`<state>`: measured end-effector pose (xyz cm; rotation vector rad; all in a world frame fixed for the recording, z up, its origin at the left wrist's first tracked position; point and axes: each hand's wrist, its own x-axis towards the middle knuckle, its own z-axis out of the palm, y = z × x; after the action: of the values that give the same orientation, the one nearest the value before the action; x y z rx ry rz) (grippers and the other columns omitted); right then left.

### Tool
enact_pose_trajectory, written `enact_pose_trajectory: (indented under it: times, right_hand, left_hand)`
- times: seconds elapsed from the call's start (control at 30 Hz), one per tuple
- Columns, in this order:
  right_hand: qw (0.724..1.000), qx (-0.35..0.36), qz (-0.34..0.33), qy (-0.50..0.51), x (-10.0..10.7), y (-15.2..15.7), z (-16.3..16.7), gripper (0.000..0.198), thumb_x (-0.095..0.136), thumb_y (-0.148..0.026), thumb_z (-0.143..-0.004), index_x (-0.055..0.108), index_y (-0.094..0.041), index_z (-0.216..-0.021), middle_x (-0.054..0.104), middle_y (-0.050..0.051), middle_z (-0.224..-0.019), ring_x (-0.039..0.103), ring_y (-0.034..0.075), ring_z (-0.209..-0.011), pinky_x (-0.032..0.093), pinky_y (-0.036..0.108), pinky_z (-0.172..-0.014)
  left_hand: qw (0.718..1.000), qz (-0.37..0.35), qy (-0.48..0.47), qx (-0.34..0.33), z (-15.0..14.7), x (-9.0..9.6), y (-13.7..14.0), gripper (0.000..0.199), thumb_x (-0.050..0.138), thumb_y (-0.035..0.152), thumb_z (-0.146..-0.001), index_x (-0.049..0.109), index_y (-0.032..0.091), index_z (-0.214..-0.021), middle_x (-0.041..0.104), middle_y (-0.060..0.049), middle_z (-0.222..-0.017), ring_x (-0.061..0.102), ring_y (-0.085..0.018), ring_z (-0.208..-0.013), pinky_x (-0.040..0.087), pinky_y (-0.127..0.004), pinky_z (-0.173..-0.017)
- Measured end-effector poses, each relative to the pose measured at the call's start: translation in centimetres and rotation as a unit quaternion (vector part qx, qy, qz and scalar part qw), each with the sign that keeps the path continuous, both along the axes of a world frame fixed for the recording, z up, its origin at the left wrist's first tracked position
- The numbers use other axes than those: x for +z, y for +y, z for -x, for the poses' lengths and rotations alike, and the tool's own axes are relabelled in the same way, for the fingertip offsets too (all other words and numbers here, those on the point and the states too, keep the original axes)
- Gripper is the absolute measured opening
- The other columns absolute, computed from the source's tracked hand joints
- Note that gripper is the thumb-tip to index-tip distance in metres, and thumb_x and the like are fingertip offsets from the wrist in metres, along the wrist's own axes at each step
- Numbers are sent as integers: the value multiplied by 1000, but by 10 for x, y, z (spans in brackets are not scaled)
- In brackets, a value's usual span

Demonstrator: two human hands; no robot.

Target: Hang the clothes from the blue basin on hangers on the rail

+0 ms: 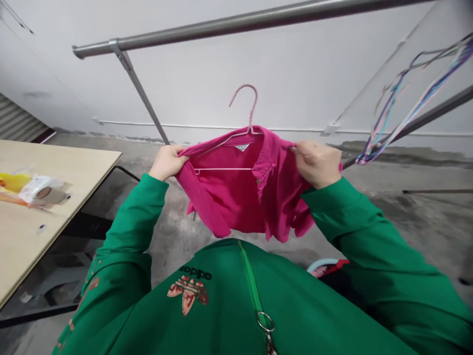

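Note:
A bright pink shirt hangs open in front of me, spread between my two hands. Inside it sits a pale pink wire hanger, its hook rising above the collar and its lower bar showing across the opening. My left hand pinches the shirt at its left shoulder edge. On the other side my right hand is closed on the cloth near the right shoulder. A white label shows inside the back of the neck. The hook touches nothing.
A metal clothes rail runs across above the shirt. Several coloured hangers hang at the right. At the left, a wooden table bears a roll of tape and yellow packaging. A light-blue rim shows below my right arm.

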<state>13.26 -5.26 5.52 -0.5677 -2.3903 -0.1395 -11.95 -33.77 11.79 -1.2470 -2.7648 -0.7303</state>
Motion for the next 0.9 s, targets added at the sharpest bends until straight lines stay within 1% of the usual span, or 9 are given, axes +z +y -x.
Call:
enact_pose_trajectory:
  times: [0.1, 0.2, 0.27, 0.37, 0.43, 0.53, 0.63, 0.8, 0.9]
  right_hand:
    - [999, -39, -18, 4, 3, -3, -5, 34, 37, -31, -93, 66, -15, -81, 67, 10, -76, 57, 16, -69, 24, 28, -54]
    - [999, -32, -26, 33, 6, 0, -12, 34, 36, -31, -92, 65, -16, -82, 67, 11, -75, 59, 18, -70, 30, 29, -57]
    - [998, -6, -27, 55, 6, 3, -18, 34, 36, -32, -92, 65, -16, -83, 66, 11, -73, 59, 19, -70, 35, 29, -59]
    - [996, 33, -33, 82, 6, 7, -28, 32, 37, -31, -91, 64, -17, -81, 65, 11, -68, 59, 20, -66, 40, 30, -61]
    - [993, 51, -38, 103, 6, 8, -33, 30, 37, -29, -90, 63, -18, -80, 64, 11, -67, 59, 20, -65, 42, 30, -61]
    - [988, 67, -32, 137, 9, 8, -39, 26, 40, -27, -89, 61, -19, -76, 62, 9, -64, 58, 20, -62, 44, 29, -60]
    - [983, 90, -19, 158, 15, 9, -45, 23, 44, -27, -87, 60, -20, -71, 57, 7, -57, 54, 18, -56, 42, 29, -55]
    - [980, 112, 17, 166, 22, 10, -51, 21, 48, -28, -86, 63, -20, -73, 59, 6, -57, 56, 17, -54, 42, 28, -53]
    - [980, 107, 48, 163, 22, 7, -50, 23, 47, -31, -85, 64, -21, -73, 58, 5, -56, 55, 17, -52, 42, 29, -52]
  left_hand:
    - [995, 2, -90, -36, -22, 2, 0, 23, 57, 32, -74, 70, 15, -82, 63, -1, -65, 57, -17, -63, 43, -26, -56]
    - [962, 63, -177, -199, -42, 4, -2, 32, 61, 40, -75, 69, 15, -93, 67, -1, -71, 59, -16, -63, 47, -26, -58]
    - [954, 48, -162, -247, -38, 4, -5, 34, 58, 40, -79, 67, 15, -101, 69, -3, -79, 62, -16, -69, 50, -27, -66]
    - [985, -60, -10, -164, -8, -4, -9, 38, 57, 36, -81, 62, 15, -112, 67, -10, -107, 62, -21, -97, 50, -35, -86]
    - [986, -81, 31, -141, 14, -18, -9, 48, 64, 36, -74, 59, 15, -117, 61, -13, -122, 56, -24, -113, 45, -39, -98]
    - [977, -83, -76, -181, 28, -43, -6, 55, 61, 36, -75, 55, 10, -123, 61, -14, -123, 57, -22, -113, 45, -36, -100]
    - [973, -119, -120, -160, 28, -56, -3, 45, 46, 30, -81, 56, 6, -118, 64, -14, -115, 60, -20, -106, 47, -33, -97]
    - [991, -102, -28, -83, 35, -36, -14, 35, 39, 27, -85, 63, 13, -106, 68, -7, -101, 60, -18, -95, 48, -31, -90]
    - [991, -60, 52, -109, 34, -19, -19, 34, 42, 28, -85, 63, 15, -109, 66, -9, -104, 59, -20, -98, 47, -34, -92]
